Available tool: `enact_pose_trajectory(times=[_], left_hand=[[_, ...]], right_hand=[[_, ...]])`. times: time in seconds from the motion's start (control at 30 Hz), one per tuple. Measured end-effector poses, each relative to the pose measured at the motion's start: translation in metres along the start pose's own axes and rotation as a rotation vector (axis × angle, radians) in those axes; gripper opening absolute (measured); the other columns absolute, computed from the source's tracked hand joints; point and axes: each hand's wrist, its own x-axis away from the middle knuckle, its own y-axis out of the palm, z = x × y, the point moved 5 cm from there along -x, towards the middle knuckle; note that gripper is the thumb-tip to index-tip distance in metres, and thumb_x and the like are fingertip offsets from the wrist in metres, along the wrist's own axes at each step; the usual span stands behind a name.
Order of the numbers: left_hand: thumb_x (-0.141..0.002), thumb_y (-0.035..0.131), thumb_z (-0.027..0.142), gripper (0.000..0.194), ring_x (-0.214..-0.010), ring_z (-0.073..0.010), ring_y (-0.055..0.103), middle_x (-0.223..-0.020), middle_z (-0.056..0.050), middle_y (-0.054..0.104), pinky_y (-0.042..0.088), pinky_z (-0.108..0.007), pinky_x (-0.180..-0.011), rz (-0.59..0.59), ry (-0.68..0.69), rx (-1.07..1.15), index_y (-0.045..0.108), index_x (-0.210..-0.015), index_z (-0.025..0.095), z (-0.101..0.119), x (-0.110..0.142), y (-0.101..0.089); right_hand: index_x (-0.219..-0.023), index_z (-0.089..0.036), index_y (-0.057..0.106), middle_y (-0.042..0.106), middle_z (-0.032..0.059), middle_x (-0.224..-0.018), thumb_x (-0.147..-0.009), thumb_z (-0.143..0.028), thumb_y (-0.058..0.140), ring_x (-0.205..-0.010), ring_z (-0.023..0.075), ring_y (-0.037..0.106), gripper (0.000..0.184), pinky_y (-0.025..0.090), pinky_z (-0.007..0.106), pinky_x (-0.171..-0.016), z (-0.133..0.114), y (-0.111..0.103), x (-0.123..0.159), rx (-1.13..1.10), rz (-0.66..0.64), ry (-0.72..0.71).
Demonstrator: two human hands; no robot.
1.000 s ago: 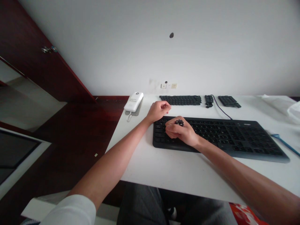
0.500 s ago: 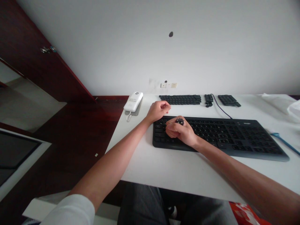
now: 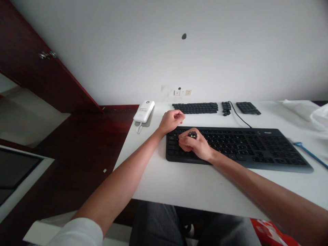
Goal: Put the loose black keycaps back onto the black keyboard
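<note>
A black keyboard (image 3: 256, 147) lies on the white desk (image 3: 192, 184) in front of me. My right hand (image 3: 196, 145) rests on the keyboard's left part, fingers curled round a small black object (image 3: 192, 134) that looks like a keycap. My left hand (image 3: 171, 120) hovers at the keyboard's far left corner, fingers curled in a loose fist; what it holds, if anything, is hidden.
Rows of loose black keycaps (image 3: 196, 108) lie at the desk's back edge, with a keyboard cable (image 3: 237, 114) beside them. A white power bank (image 3: 144, 111) sits at the back left corner. A blue tool (image 3: 309, 153) and a white plastic bag (image 3: 312, 111) lie at the right.
Only the view has shifted slightly. Both hands stay in about the same place on the keyboard.
</note>
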Motion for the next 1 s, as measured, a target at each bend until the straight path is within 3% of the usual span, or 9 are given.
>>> enact_pose_trajectory(times=[0.33, 0.6, 0.7, 0.83, 1.0], left_hand=[[-0.092, 0.062, 0.036, 0.023, -0.067, -0.0126, 0.065, -0.070, -0.001, 0.070, 0.047, -0.024, -0.068, -0.016, -0.017, -0.018, 0.070, -0.081, 0.018, 0.004, 0.001, -0.001], [-0.091, 0.063, 0.037, 0.023, -0.062, -0.0117, 0.061, -0.067, 0.000, 0.071, 0.043, -0.024, -0.063, -0.016, -0.068, -0.046, 0.072, -0.082, 0.018, 0.002, 0.000, -0.001], [-0.090, 0.064, 0.038, 0.023, -0.061, -0.0116, 0.060, -0.066, 0.000, 0.070, 0.042, -0.023, -0.062, -0.020, -0.077, -0.022, 0.072, -0.081, 0.018, 0.003, 0.000, -0.001], [-0.089, 0.064, 0.041, 0.024, -0.058, -0.0110, 0.055, -0.062, 0.003, 0.061, 0.039, -0.024, -0.058, 0.110, -0.042, 0.119, 0.069, -0.081, 0.019, 0.004, -0.002, -0.009], [-0.089, 0.061, 0.039, 0.028, -0.052, -0.0102, 0.036, -0.054, 0.006, 0.039, 0.027, -0.026, -0.052, 0.382, -0.086, 0.180, 0.058, -0.068, 0.021, -0.005, -0.002, -0.027]], right_hand=[[-0.051, -0.024, 0.031, 0.024, -0.0080, -0.046, -0.082, -0.028, 0.063, -0.042, 0.0064, 0.019, 0.045, 0.013, 0.028, -0.043, 0.000, -0.009, 0.000, -0.199, 0.058, 0.065], [-0.054, -0.026, 0.020, 0.014, -0.0084, -0.047, -0.082, -0.026, 0.057, -0.042, 0.0088, 0.010, 0.046, 0.012, 0.032, -0.045, -0.022, -0.074, 0.004, -0.206, 0.335, -0.022], [-0.055, -0.025, 0.026, 0.022, -0.0068, -0.049, -0.086, -0.031, 0.058, -0.046, 0.0100, 0.017, 0.045, 0.016, 0.032, -0.047, -0.031, -0.081, 0.006, 0.145, 0.317, -0.044], [-0.057, -0.021, 0.037, 0.033, -0.0057, -0.056, -0.086, -0.038, 0.070, -0.056, 0.0102, 0.026, 0.047, 0.023, 0.029, -0.054, -0.034, -0.061, 0.009, 0.809, 0.014, 0.024], [-0.063, -0.020, 0.050, 0.051, -0.0045, -0.056, -0.088, -0.043, 0.074, -0.052, 0.0104, 0.036, 0.040, 0.028, 0.029, -0.056, -0.028, -0.048, 0.012, 1.036, -0.169, 0.113]])
